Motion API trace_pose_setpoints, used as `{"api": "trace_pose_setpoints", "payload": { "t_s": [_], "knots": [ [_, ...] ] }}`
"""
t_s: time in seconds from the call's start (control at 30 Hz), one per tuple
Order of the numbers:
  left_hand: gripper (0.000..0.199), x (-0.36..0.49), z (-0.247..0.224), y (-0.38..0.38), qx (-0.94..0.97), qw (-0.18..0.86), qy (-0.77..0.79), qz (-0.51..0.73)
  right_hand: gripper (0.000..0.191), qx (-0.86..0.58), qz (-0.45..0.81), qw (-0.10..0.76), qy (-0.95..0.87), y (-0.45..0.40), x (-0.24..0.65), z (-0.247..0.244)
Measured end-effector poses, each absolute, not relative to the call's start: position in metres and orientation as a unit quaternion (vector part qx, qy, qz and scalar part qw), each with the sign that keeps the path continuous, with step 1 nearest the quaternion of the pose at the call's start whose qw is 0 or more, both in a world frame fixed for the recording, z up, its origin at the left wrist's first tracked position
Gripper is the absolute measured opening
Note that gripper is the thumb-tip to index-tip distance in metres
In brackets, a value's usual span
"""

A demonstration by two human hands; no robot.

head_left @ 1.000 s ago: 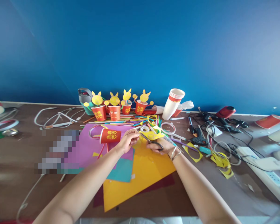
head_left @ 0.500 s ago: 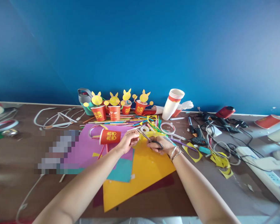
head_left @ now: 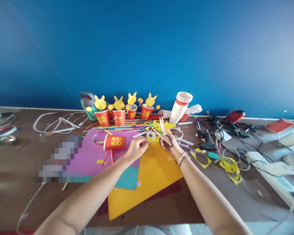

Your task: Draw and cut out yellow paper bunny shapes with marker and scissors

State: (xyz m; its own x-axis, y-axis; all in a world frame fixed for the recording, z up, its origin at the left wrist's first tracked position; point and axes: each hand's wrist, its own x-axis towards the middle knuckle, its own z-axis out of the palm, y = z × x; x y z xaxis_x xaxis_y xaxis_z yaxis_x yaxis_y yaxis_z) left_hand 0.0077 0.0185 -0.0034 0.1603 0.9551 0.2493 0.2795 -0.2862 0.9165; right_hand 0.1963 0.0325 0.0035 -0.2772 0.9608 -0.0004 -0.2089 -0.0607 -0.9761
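Note:
Above the orange paper sheet [head_left: 147,182], my right hand [head_left: 173,148] grips a pair of scissors [head_left: 162,125], their blades parted and pointing towards the wall. My left hand [head_left: 136,150] is closed in a pinch just left of them. Whatever its fingertips hold, if anything, is too small to make out. Beside that hand a red paper cup [head_left: 115,142] lies on its side on a purple sheet [head_left: 85,156], with red strips below it. A roll of clear tape [head_left: 151,135] and yellow paper scraps [head_left: 171,126] lie just beyond my hands.
Red cups with yellow rabbit-eared figures [head_left: 119,104] stand near the wall, left of a stack of white cups [head_left: 181,107]. To the right are a glue gun [head_left: 208,142], tangled cables, a yellow cut-out ring [head_left: 202,158] and a power strip [head_left: 267,176]. White cords lie at left.
The scissors have swung from pointing left at my left fingers to pointing towards the wall, and their blades have parted. My left hand has shifted slightly right, still pinched.

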Motion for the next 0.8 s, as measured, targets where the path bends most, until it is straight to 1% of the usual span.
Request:
{"api": "trace_pose_setpoints", "payload": {
  "t_s": [0.03, 0.07, 0.13, 0.2, 0.3, 0.43, 0.53, 0.6, 0.67, 0.8],
  "knots": [
    [0.008, 0.008, -0.005, 0.019, 0.670, 0.357, 0.469, 0.452, 0.041, -0.381, 0.610, 0.491, -0.492, 0.033, 0.196, 0.004],
    [0.010, 0.007, -0.006, 0.019, 0.676, 0.341, 0.470, 0.454, 0.043, -0.390, 0.596, 0.509, -0.484, 0.033, 0.195, 0.003],
    [0.022, 0.007, -0.008, 0.019, 0.681, 0.315, 0.472, 0.463, 0.044, -0.415, 0.571, 0.530, -0.470, 0.035, 0.195, 0.001],
    [0.027, 0.006, -0.010, 0.018, 0.680, 0.297, 0.476, 0.472, 0.041, -0.445, 0.544, 0.539, -0.464, 0.036, 0.194, -0.002],
    [0.028, 0.007, -0.013, 0.015, 0.690, 0.278, 0.494, 0.451, 0.035, -0.467, 0.514, 0.529, -0.488, 0.036, 0.190, -0.007],
    [0.031, 0.008, -0.017, 0.013, 0.711, 0.254, 0.520, 0.400, 0.033, -0.460, 0.477, 0.496, -0.561, 0.032, 0.179, -0.014],
    [0.036, 0.008, -0.017, 0.015, 0.713, 0.256, 0.507, 0.412, 0.029, -0.458, 0.434, 0.483, -0.607, 0.028, 0.173, -0.018],
    [0.031, 0.008, -0.016, 0.017, 0.716, 0.257, 0.490, 0.426, 0.029, -0.455, 0.451, 0.483, -0.597, 0.027, 0.171, -0.018],
    [0.027, 0.008, -0.015, 0.017, 0.726, 0.248, 0.466, 0.441, 0.032, -0.448, 0.493, 0.491, -0.561, 0.027, 0.171, -0.016],
    [0.027, 0.008, -0.014, 0.016, 0.731, 0.198, 0.430, 0.491, 0.030, -0.443, 0.543, 0.513, -0.495, 0.027, 0.171, -0.008]
  ]
}}
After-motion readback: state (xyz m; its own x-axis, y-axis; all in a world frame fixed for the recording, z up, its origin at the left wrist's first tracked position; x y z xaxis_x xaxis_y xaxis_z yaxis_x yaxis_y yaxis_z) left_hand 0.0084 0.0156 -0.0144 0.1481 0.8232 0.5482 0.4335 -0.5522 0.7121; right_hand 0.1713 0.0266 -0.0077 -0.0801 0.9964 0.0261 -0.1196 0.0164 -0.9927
